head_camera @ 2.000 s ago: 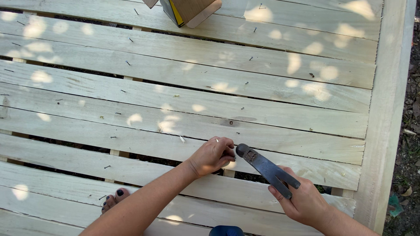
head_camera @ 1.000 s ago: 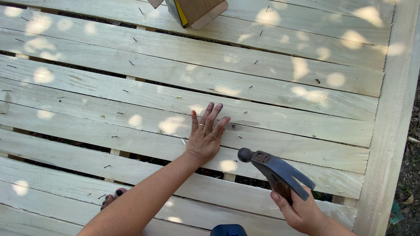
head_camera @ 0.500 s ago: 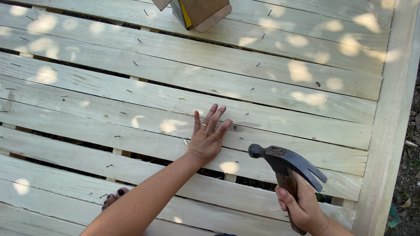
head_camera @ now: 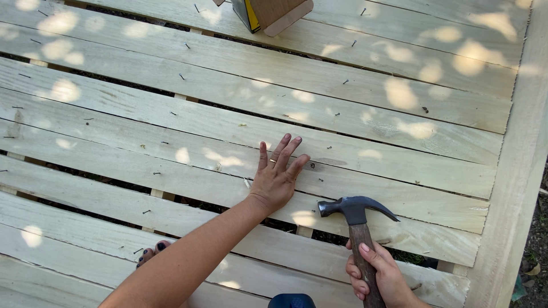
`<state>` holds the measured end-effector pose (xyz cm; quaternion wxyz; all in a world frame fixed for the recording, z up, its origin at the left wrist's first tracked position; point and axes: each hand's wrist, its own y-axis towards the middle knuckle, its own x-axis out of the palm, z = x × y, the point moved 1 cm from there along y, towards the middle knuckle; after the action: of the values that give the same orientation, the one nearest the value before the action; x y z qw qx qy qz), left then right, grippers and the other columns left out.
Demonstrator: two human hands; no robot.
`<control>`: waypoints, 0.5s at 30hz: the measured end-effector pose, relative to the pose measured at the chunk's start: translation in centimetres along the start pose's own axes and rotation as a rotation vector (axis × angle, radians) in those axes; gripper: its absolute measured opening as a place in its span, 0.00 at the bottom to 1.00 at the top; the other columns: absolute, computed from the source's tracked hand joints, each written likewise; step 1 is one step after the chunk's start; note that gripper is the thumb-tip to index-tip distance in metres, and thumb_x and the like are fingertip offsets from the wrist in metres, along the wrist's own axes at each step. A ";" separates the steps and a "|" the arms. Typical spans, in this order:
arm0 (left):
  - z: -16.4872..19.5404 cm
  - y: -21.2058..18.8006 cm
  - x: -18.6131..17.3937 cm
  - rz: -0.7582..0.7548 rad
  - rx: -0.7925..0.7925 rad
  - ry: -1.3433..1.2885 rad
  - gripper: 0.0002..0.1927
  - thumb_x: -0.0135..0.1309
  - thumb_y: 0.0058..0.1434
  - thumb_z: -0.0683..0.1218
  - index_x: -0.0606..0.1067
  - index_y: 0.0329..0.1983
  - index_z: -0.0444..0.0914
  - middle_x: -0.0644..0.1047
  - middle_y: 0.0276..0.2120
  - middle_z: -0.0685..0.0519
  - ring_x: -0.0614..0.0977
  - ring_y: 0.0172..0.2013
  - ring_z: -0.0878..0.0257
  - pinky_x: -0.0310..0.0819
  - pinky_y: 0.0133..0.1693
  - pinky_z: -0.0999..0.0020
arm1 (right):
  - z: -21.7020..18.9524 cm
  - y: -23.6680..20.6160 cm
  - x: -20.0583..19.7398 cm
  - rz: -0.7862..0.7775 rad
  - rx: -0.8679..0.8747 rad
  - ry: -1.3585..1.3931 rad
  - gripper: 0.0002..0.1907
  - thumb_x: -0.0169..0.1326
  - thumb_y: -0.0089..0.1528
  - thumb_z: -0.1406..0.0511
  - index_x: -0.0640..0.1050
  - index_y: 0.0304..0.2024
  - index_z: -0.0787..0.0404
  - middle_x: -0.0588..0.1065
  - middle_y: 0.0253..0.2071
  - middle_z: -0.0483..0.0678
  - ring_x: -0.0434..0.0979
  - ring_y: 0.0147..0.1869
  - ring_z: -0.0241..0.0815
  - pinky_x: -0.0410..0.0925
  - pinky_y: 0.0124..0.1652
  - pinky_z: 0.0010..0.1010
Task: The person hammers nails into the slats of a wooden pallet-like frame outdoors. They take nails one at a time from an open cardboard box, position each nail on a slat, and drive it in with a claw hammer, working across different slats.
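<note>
Pale slatted boards (head_camera: 171,114) (dappled sunlight), cardboard box (head_camera: 274,11), dirt (head_camera: 536,245) beyond

A pale slatted wooden tabletop (head_camera: 365,97) fills the frame, its boards running left to right under dappled light, with small nails (head_camera: 181,76) scattered across the upper boards, a cardboard box (head_camera: 274,12) at the top centre, and a flat left hand (head_camera: 277,179) resting mid-frame.

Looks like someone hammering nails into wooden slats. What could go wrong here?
The left hand lies flat on a slat close to the hammer that the right hand grips by the handle, so a stray swing might hit fingers. Several nails stand partly out of the boards and could scratch a palm. Toes show through a gap below, where a dropped hammer could land.
</note>
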<state>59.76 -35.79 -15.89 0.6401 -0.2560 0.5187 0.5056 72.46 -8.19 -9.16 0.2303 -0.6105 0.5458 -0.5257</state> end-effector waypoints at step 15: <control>-0.1 0.1 0.3 0.003 0.019 -0.011 0.30 0.44 0.68 0.40 0.57 0.70 0.56 0.54 0.75 0.51 0.50 0.77 0.55 0.20 0.72 0.40 | 0.9 0.0 0.7 0.042 0.003 -0.014 0.19 0.45 0.67 0.55 0.68 0.49 0.63 0.65 0.22 0.54 0.62 0.15 0.41 0.62 0.18 0.37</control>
<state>59.60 -35.71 -16.13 0.6444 -0.2463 0.5205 0.5031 73.13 -9.06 -9.22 0.2460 -0.6022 0.5559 -0.5174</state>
